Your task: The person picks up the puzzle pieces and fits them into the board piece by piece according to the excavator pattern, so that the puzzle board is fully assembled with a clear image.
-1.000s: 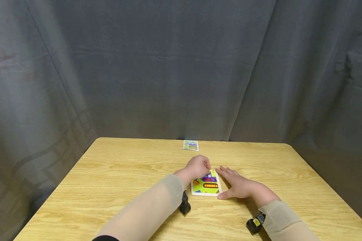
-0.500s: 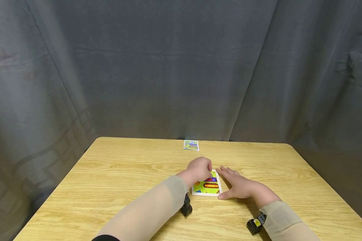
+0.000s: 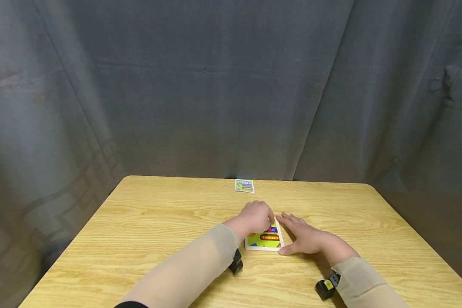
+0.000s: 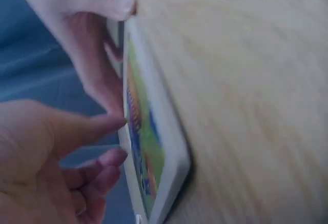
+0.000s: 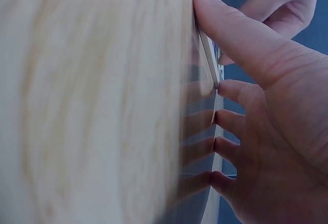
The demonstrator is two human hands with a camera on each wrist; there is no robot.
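Near the middle of the table point(image 3: 146, 222) a puzzle board point(image 3: 265, 240) is lying flat, white-rimmed with a bright green picture. The left hand point(image 3: 256, 217) is hovering over its far part with fingers curled, fingertips pressing down on the picture; whether it is pinching a loose piece I cannot tell. The right hand point(image 3: 304, 237) is lying open, fingers straight, bracing the board's right edge with the thumb at the near corner. The board looks thin, stiff and light, so it is probably sliding easily on the smooth wood; holding it by the raised rim seems safest. A small card point(image 3: 244, 186) is sitting well apart at the far edge.
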